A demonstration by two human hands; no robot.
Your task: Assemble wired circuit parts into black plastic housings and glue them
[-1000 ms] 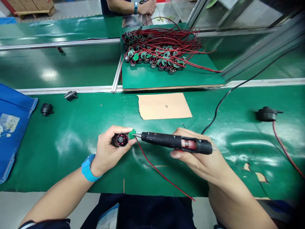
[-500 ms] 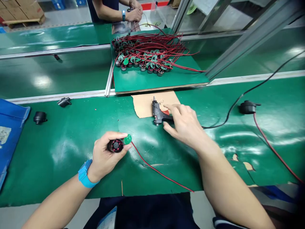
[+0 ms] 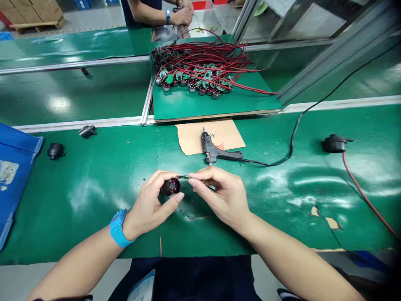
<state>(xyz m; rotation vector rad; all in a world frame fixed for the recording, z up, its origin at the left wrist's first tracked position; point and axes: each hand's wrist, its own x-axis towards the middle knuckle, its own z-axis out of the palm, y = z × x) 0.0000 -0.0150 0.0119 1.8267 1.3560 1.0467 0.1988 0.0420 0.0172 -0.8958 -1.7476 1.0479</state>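
My left hand (image 3: 148,205), with a blue band on its wrist, is wrapped round a small black motor (image 3: 171,187); its open end with reddish windings faces me. Just above the motor, a small green circuit board (image 3: 183,176) shows nearly edge-on between both hands. My right hand (image 3: 224,192) pinches the board's right edge between thumb and fingertips. The board's red wire cannot be made out now. Beyond my hands a black hot glue gun (image 3: 212,150) lies on its side, its nozzle over a piece of cardboard (image 3: 188,144).
A raised green board (image 3: 188,108) at the back carries a heap of motors with red wires (image 3: 200,62). Black round housings (image 3: 334,143) lie at right and left. A blue bin (image 3: 19,167) stands at left. The glue gun's black cord (image 3: 294,138) runs rightward. A co-worker's hands (image 3: 184,16) are at the far side.
My right hand has left the glue gun and come down and left to pinch the circuit board. My left hand has moved right with the motor. The board has tilted edge-on.
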